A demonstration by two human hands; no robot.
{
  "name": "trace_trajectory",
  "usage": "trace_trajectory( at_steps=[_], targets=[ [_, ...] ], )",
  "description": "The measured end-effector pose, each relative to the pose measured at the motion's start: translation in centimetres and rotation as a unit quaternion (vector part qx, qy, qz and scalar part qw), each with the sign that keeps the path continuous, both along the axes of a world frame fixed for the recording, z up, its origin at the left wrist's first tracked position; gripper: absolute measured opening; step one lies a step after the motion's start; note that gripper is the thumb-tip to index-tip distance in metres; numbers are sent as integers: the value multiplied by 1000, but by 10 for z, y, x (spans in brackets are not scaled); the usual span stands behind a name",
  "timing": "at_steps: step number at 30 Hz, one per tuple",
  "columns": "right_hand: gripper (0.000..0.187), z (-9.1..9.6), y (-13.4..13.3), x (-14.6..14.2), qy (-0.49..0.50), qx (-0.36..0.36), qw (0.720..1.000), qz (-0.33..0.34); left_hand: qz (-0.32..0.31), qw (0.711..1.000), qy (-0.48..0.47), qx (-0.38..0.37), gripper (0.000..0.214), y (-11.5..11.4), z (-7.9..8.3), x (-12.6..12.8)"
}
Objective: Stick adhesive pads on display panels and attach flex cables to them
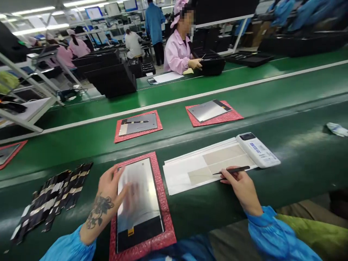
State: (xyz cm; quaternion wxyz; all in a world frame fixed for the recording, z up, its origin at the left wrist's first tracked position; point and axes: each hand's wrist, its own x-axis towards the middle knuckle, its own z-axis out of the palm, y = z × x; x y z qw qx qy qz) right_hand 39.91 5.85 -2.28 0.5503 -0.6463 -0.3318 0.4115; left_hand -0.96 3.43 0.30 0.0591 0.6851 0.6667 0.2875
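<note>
We have the panel (144,192) near us, on the pink wrap (163,203), left of the paper (176,179). Our left hand (110,188) is spread at its left edge, thumb apart; we cannot tell whether it touches. Our right hand (241,186) pinches the tweezers (236,169), points over the paper. A careless brush of our left fingers could skew the panel; a loose pinch could drop the tweezers. The panel's long axis runs near to far, its dark strip (149,229) towards us.
</note>
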Motion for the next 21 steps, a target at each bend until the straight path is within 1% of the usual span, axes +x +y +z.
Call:
trace_trajectory(
  at_steps=[1, 2, 3, 4, 5, 6, 7, 8, 9, 11, 13, 15, 21],
  targets=[
    [45, -2, 0, 2, -2, -5, 1000, -2, -90, 996, 10, 1, 42, 12, 5, 21],
    [48, -4, 1, 3, -3, -10, 1000, -2, -179, 984, 11, -18, 39, 26, 9, 46],
    [50, -4, 1, 4, -3, -14, 1000, 2, -280, 959, 10, -40, 38, 41, 11, 75],
    [51, -5, 1, 4, -2, -16, 1000, 7, -374, 925, 12, -66, 37, 57, 12, 105],
    [52, -5, 1, 4, -1, -18, 1000, 14, -455, 885, 26, -91, 39, 74, 12, 134],
    [51, -5, 0, 4, -1, -20, 1000, 21, -513, 849, 51, -116, 43, 89, 9, 160],
    [50, -5, 0, 4, -3, -20, 999, 27, -548, 821, 82, -136, 52, 104, 6, 181],
    [49, -6, -1, 4, -11, -19, 999, 32, -569, 799, 114, -157, 65, 116, 1, 197],
    [48, -7, -2, 3, -25, -15, 999, 38, -581, 783, 138, -174, 74, 126, -4, 207],
    [43, -10, -4, 3, -65, -4, 997, 51, -591, 765, 164, -197, 84, 139, -13, 214],
    [38, -12, -6, 3, -102, 6, 993, 63, -595, 760, 162, -204, 85, 143, -19, 212],
    [35, -11, -8, 2, -107, 6, 992, 68, -597, 761, 154, -204, 87, 143, -22, 207],
    [33, -2, -2, -2, -17, -31, 997, 70, -598, 767, 134, -190, 88, 140, -24, 207]
  ],
)
